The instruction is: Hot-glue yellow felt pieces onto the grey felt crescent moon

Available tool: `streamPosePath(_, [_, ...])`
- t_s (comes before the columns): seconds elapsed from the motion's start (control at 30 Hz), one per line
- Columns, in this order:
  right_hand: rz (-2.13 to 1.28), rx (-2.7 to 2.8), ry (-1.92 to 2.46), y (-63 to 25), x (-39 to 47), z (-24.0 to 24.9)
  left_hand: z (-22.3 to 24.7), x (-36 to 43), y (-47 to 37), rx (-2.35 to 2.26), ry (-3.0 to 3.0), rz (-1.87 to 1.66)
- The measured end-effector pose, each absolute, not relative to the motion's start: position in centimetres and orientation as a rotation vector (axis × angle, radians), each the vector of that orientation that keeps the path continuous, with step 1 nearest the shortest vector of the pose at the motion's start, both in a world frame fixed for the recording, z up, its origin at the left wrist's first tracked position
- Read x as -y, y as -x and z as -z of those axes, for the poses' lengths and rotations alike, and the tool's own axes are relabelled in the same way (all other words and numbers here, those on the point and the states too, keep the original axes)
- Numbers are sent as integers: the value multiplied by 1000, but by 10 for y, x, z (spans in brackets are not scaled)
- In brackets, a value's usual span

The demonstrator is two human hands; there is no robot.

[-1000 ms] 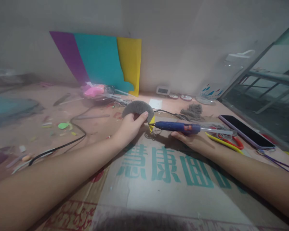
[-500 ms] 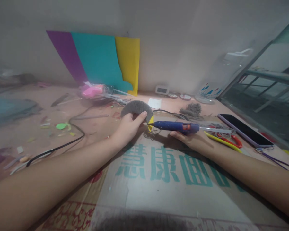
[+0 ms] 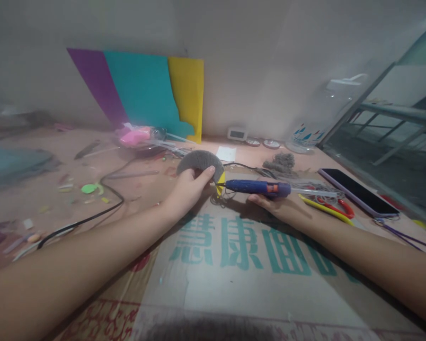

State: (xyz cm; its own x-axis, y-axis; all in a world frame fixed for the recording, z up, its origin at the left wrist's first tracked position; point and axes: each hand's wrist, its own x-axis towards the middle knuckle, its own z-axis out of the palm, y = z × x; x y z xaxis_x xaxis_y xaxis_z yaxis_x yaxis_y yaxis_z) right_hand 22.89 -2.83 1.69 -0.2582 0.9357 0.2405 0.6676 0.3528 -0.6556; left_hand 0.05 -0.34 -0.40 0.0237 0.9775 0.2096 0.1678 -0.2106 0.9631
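A grey, yarn-like rounded piece (image 3: 202,160) is pinched in my left hand (image 3: 193,187), thumb on its front. At its lower right edge sits a small yellow piece (image 3: 220,183). My right hand (image 3: 275,204) holds a blue glue gun (image 3: 255,187) sideways, its nozzle pointing left at the yellow piece; whether they touch is unclear. A clear glue stick (image 3: 314,192) sticks out of the gun's back end. Most of my right hand's fingers are hidden behind the gun. Thin loose strands (image 3: 218,200) hang beneath the grey piece.
Printed cardboard (image 3: 213,293) lies under my hands. Grey yarn (image 3: 280,163), red-and-yellow-handled pliers (image 3: 328,209) and a phone (image 3: 358,192) are at the right. A clear bottle (image 3: 308,118) stands behind. Coloured sheets (image 3: 142,90) lean on the wall; a black cable (image 3: 88,218) runs at left.
The whole view has shifted slightly, moving the scene a little left. Both hands keep their hold, and the glue gun stays beside the yellow piece.
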Motion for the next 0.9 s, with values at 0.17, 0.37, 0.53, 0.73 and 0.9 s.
streamPosePath(0.17, [-574,2000,1382,-228,29,-16,3,4,-1,-1220,-1470,-1283])
streamPosePath(0.37, [-514,1985,1390,-230,28,-15,7,0,0,-1198,-1422,-1279])
streamPosePath(0.53, [-279,1923,1562,-239,23,-7,11,-3,3,-1200,-1434,-1261])
streamPosePath(0.73, [-385,1917,1458,-231,26,-14,12,-4,2,-1198,-1408,-1275])
streamPosePath(0.9, [-477,1885,1414,-224,31,-24,11,-2,2,-1181,-1372,-1266])
